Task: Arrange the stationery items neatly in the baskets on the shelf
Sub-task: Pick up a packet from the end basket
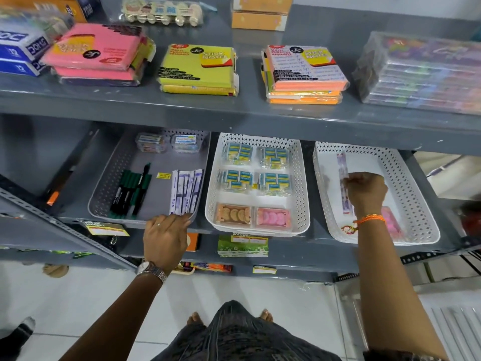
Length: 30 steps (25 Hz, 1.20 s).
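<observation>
Three baskets stand on the lower shelf. The grey basket (109, 178) on the left holds green and black markers (131, 190), a row of white-and-purple packets (186, 191) and two small clear boxes at the back. My left hand (166, 238) grips the packets' near ends at the basket's front rim. The middle white basket (303, 178) holds eraser packs and two flat boxes. In the right white basket (406, 183), my right hand (365, 190) is closed on a long narrow purple-and-white pack (343, 165) lying along the basket floor. A pink item (391, 221) lies partly hidden behind my wrist.
The upper shelf (234, 110) carries pink, yellow and orange sticky-note stacks, blue boxes at the left and a clear-wrapped bundle at the right. Price labels hang on the lower shelf's front edge. White floor tiles and my feet show below.
</observation>
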Available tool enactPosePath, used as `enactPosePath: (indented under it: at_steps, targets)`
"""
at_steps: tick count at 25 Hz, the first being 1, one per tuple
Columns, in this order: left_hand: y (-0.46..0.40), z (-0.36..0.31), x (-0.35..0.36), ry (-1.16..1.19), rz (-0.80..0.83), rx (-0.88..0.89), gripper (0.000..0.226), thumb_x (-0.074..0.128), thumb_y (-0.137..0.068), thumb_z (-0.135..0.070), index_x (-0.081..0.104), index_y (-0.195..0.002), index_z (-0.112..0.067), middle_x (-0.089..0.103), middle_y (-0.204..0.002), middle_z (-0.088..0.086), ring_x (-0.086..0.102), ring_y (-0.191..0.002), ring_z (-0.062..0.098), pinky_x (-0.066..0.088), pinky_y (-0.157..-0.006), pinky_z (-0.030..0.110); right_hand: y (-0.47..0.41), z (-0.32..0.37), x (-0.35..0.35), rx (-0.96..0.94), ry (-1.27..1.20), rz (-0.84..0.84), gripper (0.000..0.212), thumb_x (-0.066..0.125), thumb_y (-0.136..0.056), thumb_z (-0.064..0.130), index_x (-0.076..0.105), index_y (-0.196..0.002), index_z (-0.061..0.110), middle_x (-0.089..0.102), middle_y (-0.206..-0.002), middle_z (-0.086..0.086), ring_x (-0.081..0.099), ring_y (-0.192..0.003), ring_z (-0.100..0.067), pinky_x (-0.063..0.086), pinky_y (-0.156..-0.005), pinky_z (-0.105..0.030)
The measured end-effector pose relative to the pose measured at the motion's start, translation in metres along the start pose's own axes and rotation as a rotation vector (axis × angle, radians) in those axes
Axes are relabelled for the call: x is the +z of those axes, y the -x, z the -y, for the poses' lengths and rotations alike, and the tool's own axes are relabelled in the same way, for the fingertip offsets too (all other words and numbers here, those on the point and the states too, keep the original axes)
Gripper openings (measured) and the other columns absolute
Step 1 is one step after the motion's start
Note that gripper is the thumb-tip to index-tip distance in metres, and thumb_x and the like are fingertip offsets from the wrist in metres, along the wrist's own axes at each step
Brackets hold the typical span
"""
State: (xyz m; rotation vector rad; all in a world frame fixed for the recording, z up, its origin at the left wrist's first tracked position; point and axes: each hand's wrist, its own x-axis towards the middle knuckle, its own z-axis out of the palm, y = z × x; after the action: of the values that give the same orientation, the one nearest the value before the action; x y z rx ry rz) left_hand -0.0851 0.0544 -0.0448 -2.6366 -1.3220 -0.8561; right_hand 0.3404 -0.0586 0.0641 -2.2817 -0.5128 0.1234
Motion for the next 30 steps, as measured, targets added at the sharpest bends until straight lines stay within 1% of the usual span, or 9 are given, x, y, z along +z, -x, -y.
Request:
enactPosePath:
  at_steps: [3, 5, 9, 12, 16, 19, 22, 25, 30]
  targets:
    - [-0.003, 0.001, -0.012, 0.013, 0.064, 0.032, 0.027, 0.056, -0.093, -0.026, 0.075, -0.110, -0.017, 0.077, -0.094, 0.002, 0.067, -0.079, 0.025, 0.042, -0.077, 0.037, 0.007, 0.025, -0.005, -0.026, -0.194, 0.018, 0.014, 0.072, -0.078, 0.017, 0.079, -0.089, 0.012, 0.078, -0.092, -0.015, 0.073, -0.088, -0.031, 0.057, -0.091, -0.047]
    - [-0.004, 0.007, -0.023, 0.010, 0.097, 0.066, 0.030, 0.056, -0.094, -0.033, 0.074, -0.113, -0.018, 0.076, -0.099, 0.002, 0.069, -0.086, 0.024, 0.043, -0.079, 0.036, 0.022, 0.049, 0.007, 0.004, -0.357, 0.150, 0.002, 0.075, -0.076, 0.014, 0.074, -0.077, 0.016, 0.076, -0.085, -0.013, 0.072, -0.078, -0.029, 0.060, -0.082, -0.049]
    - [-0.011, 0.033, -0.046, 0.017, 0.076, 0.041, 0.033, 0.052, -0.094, -0.040, 0.073, -0.107, -0.018, 0.075, -0.098, 0.004, 0.067, -0.088, 0.025, 0.042, -0.081, 0.037, 0.069, 0.112, 0.062, -0.001, -0.581, 0.473, 0.027, 0.077, -0.071, -0.006, 0.066, -0.082, 0.016, 0.074, -0.083, -0.016, 0.074, -0.080, -0.037, 0.061, -0.074, -0.052]
    - [-0.010, 0.062, -0.058, 0.036, 0.062, -0.046, 0.039, 0.045, -0.095, -0.042, 0.073, -0.098, -0.016, 0.073, -0.091, 0.006, 0.066, -0.082, 0.029, 0.042, -0.078, 0.039, 0.114, 0.159, 0.117, -0.124, -0.418, 0.676, 0.035, 0.080, -0.070, -0.002, 0.066, -0.100, 0.010, 0.075, -0.089, -0.022, 0.074, -0.084, -0.038, 0.061, -0.076, -0.053]
    - [0.002, 0.087, -0.053, 0.079, 0.124, -0.085, 0.055, 0.031, -0.101, -0.049, 0.072, -0.097, -0.013, 0.073, -0.092, 0.008, 0.065, -0.083, 0.029, 0.045, -0.079, 0.043, 0.167, 0.197, 0.175, -0.537, 0.060, 0.676, 0.017, 0.078, -0.075, 0.006, 0.068, -0.088, 0.003, 0.071, -0.093, -0.020, 0.071, -0.090, -0.034, 0.060, -0.074, -0.036]
    - [0.006, 0.092, -0.048, 0.112, 0.144, -0.107, 0.051, 0.030, -0.101, -0.048, 0.069, -0.096, -0.014, 0.070, -0.090, 0.006, 0.062, -0.083, 0.028, 0.042, -0.081, 0.042, 0.190, 0.206, 0.198, -0.683, 0.218, 0.660, 0.021, 0.069, -0.079, -0.003, 0.064, -0.100, -0.004, 0.065, -0.109, -0.024, 0.064, -0.103, -0.039, 0.055, -0.083, -0.038]
    - [0.008, 0.090, -0.047, 0.113, 0.128, -0.106, 0.044, 0.032, -0.100, -0.043, 0.066, -0.091, -0.015, 0.066, -0.085, 0.004, 0.059, -0.080, 0.027, 0.035, -0.078, 0.038, 0.199, 0.208, 0.209, -0.754, 0.346, 0.655, 0.022, 0.065, -0.079, -0.008, 0.065, -0.101, -0.007, 0.066, -0.108, -0.027, 0.064, -0.103, -0.043, 0.056, -0.087, -0.046]
    - [0.008, 0.091, -0.046, 0.108, 0.119, -0.087, 0.040, 0.034, -0.100, -0.040, 0.064, -0.090, -0.016, 0.064, -0.084, 0.003, 0.058, -0.078, 0.026, 0.034, -0.077, 0.037, 0.205, 0.207, 0.203, -0.780, 0.404, 0.669, 0.026, 0.067, -0.080, -0.006, 0.065, -0.106, -0.007, 0.066, -0.111, -0.027, 0.065, -0.105, -0.043, 0.055, -0.089, -0.044]
    - [0.008, 0.092, -0.043, 0.098, 0.101, -0.061, 0.035, 0.038, -0.100, -0.038, 0.066, -0.094, -0.018, 0.065, -0.087, 0.002, 0.058, -0.081, 0.026, 0.035, -0.079, 0.038, 0.183, 0.197, 0.183, -0.642, 0.304, 0.582, 0.024, 0.069, -0.083, 0.002, 0.064, -0.106, -0.003, 0.062, -0.110, -0.023, 0.064, -0.100, -0.038, 0.054, -0.083, -0.038]
